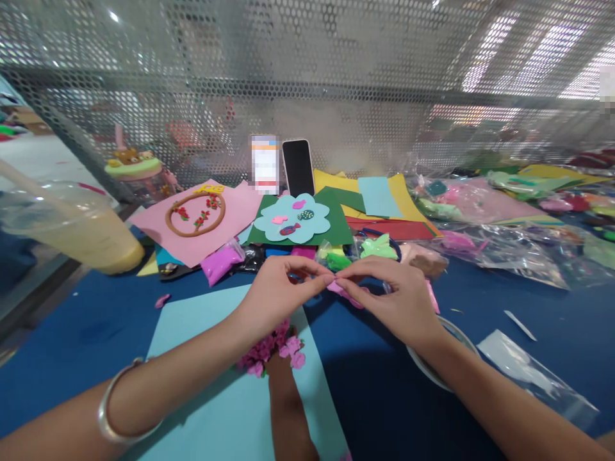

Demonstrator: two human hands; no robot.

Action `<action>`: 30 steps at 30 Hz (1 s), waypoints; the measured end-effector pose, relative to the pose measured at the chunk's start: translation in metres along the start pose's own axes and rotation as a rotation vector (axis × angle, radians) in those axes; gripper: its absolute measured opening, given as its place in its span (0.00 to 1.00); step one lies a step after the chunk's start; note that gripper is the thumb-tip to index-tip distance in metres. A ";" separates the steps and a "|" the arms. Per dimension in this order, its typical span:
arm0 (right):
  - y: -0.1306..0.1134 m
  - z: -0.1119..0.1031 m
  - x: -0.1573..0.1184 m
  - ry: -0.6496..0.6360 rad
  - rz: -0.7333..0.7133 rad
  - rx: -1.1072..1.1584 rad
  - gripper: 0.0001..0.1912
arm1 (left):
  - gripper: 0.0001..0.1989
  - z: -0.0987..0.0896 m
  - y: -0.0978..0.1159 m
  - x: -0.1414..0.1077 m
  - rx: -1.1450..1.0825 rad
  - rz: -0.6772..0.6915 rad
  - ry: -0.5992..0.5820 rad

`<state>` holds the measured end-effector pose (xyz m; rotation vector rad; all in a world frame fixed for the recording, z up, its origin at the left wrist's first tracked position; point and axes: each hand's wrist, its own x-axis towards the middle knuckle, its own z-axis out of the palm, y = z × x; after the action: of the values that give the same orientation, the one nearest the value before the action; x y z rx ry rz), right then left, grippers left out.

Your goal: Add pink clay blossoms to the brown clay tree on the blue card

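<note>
My left hand (288,282) and my right hand (391,294) meet at the fingertips over the blue table. Both pinch closed around something too small to make out. Pink clay (348,293) shows just under and beside the fingertips. Beneath my left forearm lies a light blue sheet (202,400), which bears a brown clay trunk (288,403) topped with pink clay blossoms (291,346). A small pink clay piece (162,300) rests on the table left of the sheet.
Behind my hands are a flower-shaped card (293,219), a pink sheet with a brown ring (195,214), clay packets (222,259) and two phones, one dark (298,168). A drink cup (91,224) stands left. At right lie a round dish (444,378) and plastic bags (538,371).
</note>
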<state>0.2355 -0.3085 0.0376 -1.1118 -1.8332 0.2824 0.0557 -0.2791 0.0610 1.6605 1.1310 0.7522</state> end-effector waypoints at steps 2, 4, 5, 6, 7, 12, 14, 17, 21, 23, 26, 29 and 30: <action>0.001 0.000 0.001 -0.012 0.014 0.008 0.03 | 0.11 0.000 -0.001 0.000 0.012 0.026 -0.017; 0.001 -0.001 0.001 -0.026 0.032 0.019 0.03 | 0.12 0.001 -0.001 0.000 0.010 0.038 -0.025; 0.002 -0.001 0.002 -0.032 0.044 0.026 0.03 | 0.12 0.001 0.000 0.001 0.008 0.035 -0.025; 0.003 -0.002 0.002 -0.038 0.059 0.035 0.03 | 0.12 0.001 0.000 0.001 0.008 0.027 -0.020; 0.004 -0.002 0.002 -0.040 0.076 0.047 0.03 | 0.12 0.000 0.001 0.001 0.007 0.020 -0.013; 0.011 -0.001 0.001 -0.012 0.165 0.104 0.03 | 0.12 -0.003 0.000 0.004 -0.025 -0.002 -0.004; 0.013 -0.001 0.002 -0.002 0.185 0.119 0.04 | 0.13 -0.004 -0.001 0.004 -0.041 -0.015 -0.014; 0.015 0.000 0.002 0.003 0.219 0.140 0.06 | 0.13 -0.004 -0.001 0.005 -0.061 -0.038 -0.025; 0.017 0.001 0.002 0.023 0.267 0.175 0.07 | 0.11 -0.004 -0.001 0.005 -0.097 -0.061 -0.034; 0.018 0.001 0.002 0.032 0.286 0.186 0.07 | 0.08 -0.004 -0.002 0.005 -0.133 -0.072 -0.041; 0.019 0.001 0.002 0.030 0.305 0.188 0.07 | 0.10 -0.004 -0.002 0.004 -0.166 -0.070 -0.057; 0.019 0.002 0.003 0.024 0.315 0.192 0.07 | 0.13 -0.003 0.000 0.003 -0.140 -0.044 -0.046; 0.019 0.002 0.003 0.020 0.318 0.197 0.07 | 0.14 -0.003 0.001 0.002 -0.132 -0.034 -0.040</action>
<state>0.2448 -0.2951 0.0267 -1.2577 -1.5682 0.6212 0.0546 -0.2761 0.0626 1.5361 1.0563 0.7528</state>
